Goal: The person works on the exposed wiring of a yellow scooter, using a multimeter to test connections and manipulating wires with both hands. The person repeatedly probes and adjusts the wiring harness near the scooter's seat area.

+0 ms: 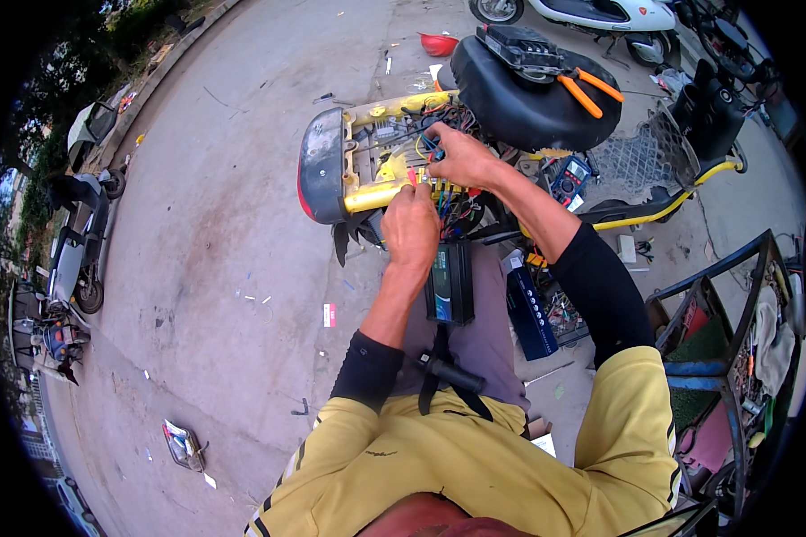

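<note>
My left hand (412, 225) is closed, its fingertips pinched by a small red piece (412, 176) at the near yellow rail (372, 196) of an opened scooter's rear frame. Whether that piece is in its grip is unclear. My right hand (467, 161) reaches in from the right, its fingers curled together among the scooter's wires (457, 115); what they pinch is too small to name. More coloured wires (455, 215) hang just below the hands. In front of my body sits a black finned electronic box (450, 285), close to those wires.
Right of the frame, a black seat (537, 116) carries a black case (521, 54) and orange-handled pliers (591, 91). A multimeter (571, 179) lies on the scooter. Beside my leg are a dark blue box (530, 309) and a metal rack (694, 369). Parked scooters (81, 242) stand around.
</note>
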{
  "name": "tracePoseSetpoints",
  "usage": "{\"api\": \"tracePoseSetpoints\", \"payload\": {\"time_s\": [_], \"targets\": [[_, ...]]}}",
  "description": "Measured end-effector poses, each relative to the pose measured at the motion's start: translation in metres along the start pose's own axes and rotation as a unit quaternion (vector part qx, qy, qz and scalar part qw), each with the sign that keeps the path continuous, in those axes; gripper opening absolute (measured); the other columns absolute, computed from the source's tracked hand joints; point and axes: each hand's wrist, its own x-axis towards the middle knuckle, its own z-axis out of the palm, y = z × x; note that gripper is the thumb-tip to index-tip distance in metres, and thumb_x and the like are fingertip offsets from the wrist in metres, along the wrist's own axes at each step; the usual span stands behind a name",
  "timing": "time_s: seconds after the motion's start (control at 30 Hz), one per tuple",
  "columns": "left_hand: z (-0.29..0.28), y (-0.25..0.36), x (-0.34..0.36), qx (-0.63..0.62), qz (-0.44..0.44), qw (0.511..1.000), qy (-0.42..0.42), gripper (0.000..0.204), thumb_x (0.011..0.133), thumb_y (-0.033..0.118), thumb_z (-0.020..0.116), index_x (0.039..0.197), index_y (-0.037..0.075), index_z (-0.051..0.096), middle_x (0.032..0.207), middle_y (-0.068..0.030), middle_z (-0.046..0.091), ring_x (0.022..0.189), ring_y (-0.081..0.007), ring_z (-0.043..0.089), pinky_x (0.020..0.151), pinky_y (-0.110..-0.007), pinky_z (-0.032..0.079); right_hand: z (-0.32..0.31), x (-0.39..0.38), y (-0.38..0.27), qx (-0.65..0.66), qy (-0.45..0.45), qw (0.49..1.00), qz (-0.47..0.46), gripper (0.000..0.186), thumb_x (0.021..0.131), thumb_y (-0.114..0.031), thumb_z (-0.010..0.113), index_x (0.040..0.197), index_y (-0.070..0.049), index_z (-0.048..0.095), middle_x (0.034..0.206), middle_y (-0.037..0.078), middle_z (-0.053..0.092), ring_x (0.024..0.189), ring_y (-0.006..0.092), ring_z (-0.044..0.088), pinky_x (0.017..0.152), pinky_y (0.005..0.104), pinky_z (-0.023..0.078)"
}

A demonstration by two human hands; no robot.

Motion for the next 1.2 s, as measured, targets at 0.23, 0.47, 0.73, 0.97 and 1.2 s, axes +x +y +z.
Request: {"api": "tracePoseSetpoints", "payload": {"time_s": [0.23,0.47,0.73,0.97,1.2], "targets": [[0.002,-0.009,-0.009,0.033,0.038,0.999,-0.014,0.02,0.093,0.006,0.069,0.113,0.005,0.071,0.097,-0.0168,0.07,0.083,-0.0389,0.073,0.069,-0.05,0.059,-0.002,0.001,-0.008,-0.008,-0.011,1.0,0.022,0.077,0.079,-0.023,0.085,0.146,0.001,0.055,0.135,0.027,0.07,0.128,0.0406,0.067,0.107,0.0461,0.052],[0.003,-0.01,-0.011,0.04,0.056,0.998,-0.01,0.027,0.093,0.005,0.066,0.121,0.003,0.068,0.105,-0.0139,0.069,0.09,-0.0335,0.074,0.069,-0.045,0.062,-0.006,0.002,-0.024,-0.064,-0.011,0.996,0.062,0.084,0.077,-0.027,0.087,0.148,0.001,0.055,0.141,0.027,0.067,0.133,0.0395,0.065,0.109,0.0452,0.052],[-0.025,-0.023,-0.033,-0.091,0.088,0.992,0.027,0.036,0.09,-0.001,0.066,0.126,0.001,0.068,0.114,-0.0156,0.064,0.102,-0.0352,0.068,0.083,-0.048,0.059,0.005,0.008,-0.018,-0.081,-0.003,0.995,0.054,0.084,0.076,-0.027,0.085,0.148,0.002,0.053,0.135,0.029,0.069,0.128,0.0407,0.067,0.109,0.0449,0.052],[-0.054,-0.107,-0.135,-0.242,-0.036,0.969,0.031,0.028,0.085,-0.007,0.068,0.112,0.001,0.07,0.107,-0.016,0.068,0.094,-0.0367,0.07,0.079,-0.043,0.057,-0.006,-0.001,0.009,-0.02,0.011,0.999,0.045,0.076,0.079,-0.017,0.083,0.146,0.005,0.054,0.114,0.016,0.073,0.1,0.0251,0.071,0.09,0.0386,0.056],[0.022,-0.29,-0.289,-0.185,-0.427,0.872,-0.151,0.018,0.093,0.009,0.069,0.105,0.001,0.079,0.101,-0.0196,0.079,0.093,-0.0333,0.077,0.085,-0.044,0.059,0.008,0.008,-0.003,0.022,0.001,1.0,0.021,0.07,0.084,-0.01,0.079,0.146,0.004,0.052,0.106,0.008,0.067,0.096,0.0146,0.062,0.087,0.0314,0.053]]}}
